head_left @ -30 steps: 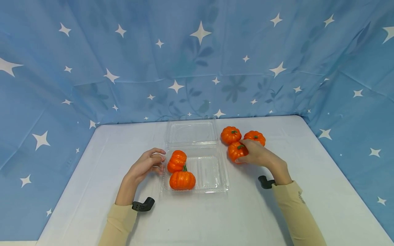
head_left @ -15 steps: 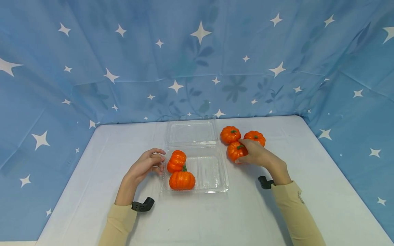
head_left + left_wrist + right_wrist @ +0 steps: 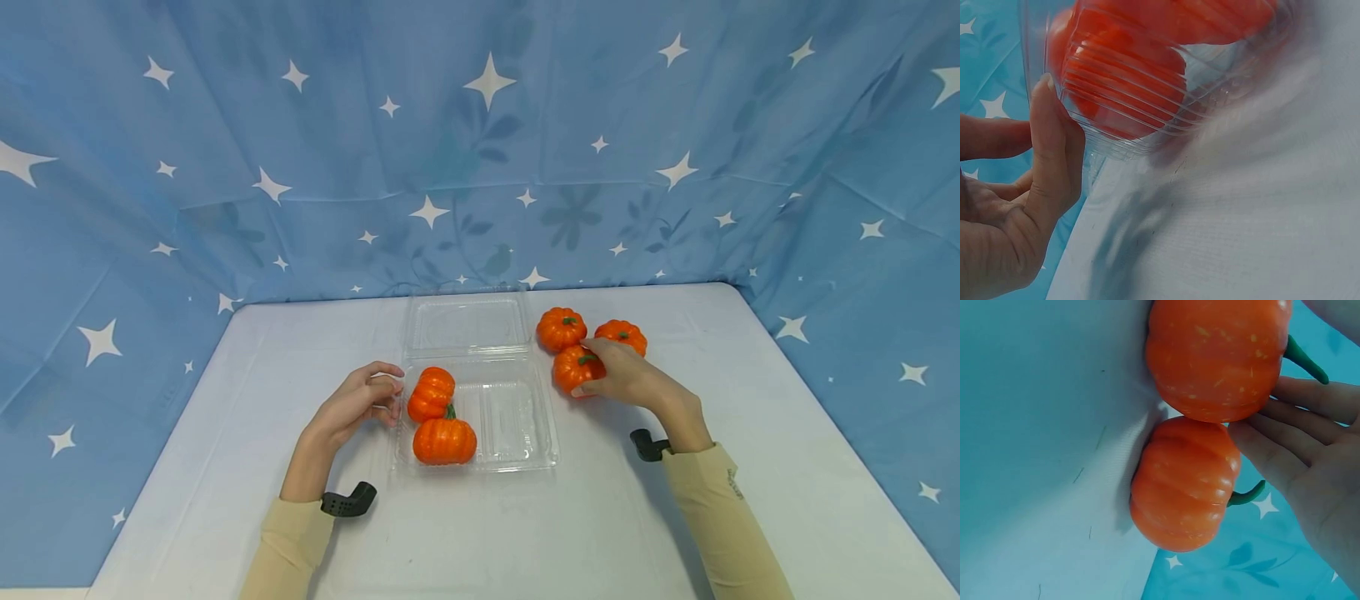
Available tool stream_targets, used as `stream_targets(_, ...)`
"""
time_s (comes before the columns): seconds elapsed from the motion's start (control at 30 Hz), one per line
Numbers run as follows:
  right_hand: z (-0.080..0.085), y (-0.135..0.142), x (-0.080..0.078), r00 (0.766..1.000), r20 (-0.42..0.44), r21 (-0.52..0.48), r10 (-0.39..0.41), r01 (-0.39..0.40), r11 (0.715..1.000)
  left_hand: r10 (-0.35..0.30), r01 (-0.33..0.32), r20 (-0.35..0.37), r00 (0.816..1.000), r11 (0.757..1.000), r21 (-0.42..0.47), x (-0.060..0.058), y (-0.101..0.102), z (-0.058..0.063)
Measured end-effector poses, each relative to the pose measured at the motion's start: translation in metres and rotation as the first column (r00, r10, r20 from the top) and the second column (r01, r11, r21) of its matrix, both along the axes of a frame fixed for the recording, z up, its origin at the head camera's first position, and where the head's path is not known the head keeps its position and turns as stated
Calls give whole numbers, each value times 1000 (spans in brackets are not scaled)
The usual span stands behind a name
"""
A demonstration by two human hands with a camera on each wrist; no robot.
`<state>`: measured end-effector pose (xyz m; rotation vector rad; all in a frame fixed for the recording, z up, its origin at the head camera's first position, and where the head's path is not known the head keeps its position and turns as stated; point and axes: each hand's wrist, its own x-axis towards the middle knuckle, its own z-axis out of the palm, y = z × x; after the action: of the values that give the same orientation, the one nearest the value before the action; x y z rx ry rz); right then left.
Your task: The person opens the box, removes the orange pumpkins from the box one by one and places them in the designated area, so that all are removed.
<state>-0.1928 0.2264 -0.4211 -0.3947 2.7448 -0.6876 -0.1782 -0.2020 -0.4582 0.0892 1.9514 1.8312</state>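
Observation:
In the head view, my right hand [image 3: 626, 372] grips the front pumpkin [image 3: 573, 371] of a group of three on the white table. Its thumb is on the near side and its fingers on the far side. The right wrist view shows this orange pumpkin [image 3: 1216, 356] close up, its green stem towards the palm. My left hand [image 3: 360, 400] is at the left side of a clear plastic clamshell container [image 3: 517, 417], fingers loosely bent. One fingertip touches the container's rim in the left wrist view. Two pumpkins [image 3: 444, 441] lie on their sides in the container's left half.
Behind the gripped pumpkin sit another pumpkin [image 3: 561, 329] and, to its right, a third one [image 3: 622, 333], partly hidden by my right hand. The container's hinged lid [image 3: 468, 325] lies folded back on the table [image 3: 480, 533]. A blue star-patterned curtain [image 3: 480, 167] hangs behind.
Almost nothing differs. Both hands keep their places, and the pumpkin in my right hand has barely shifted left from a second ago.

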Motion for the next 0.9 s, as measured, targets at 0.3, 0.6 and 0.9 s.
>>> stream_targets(0.3, 11, -6, 6, 991, -129, -76, 36, -46, 996, 0, -1, -12, 1000, 1000, -11, 0, 0, 0)
stream_targets(0.6, 25, -19, 18, 984, -174, -181, 37, -68, 981, 8, -8, -3, 1000, 1000, -14, 1, 0, 0)
stream_targets(0.9, 23, -32, 23, 975, -207, -262, 75, -129, 957, 10, -10, -4, 1000, 1000, -23, 0, 0, -1)
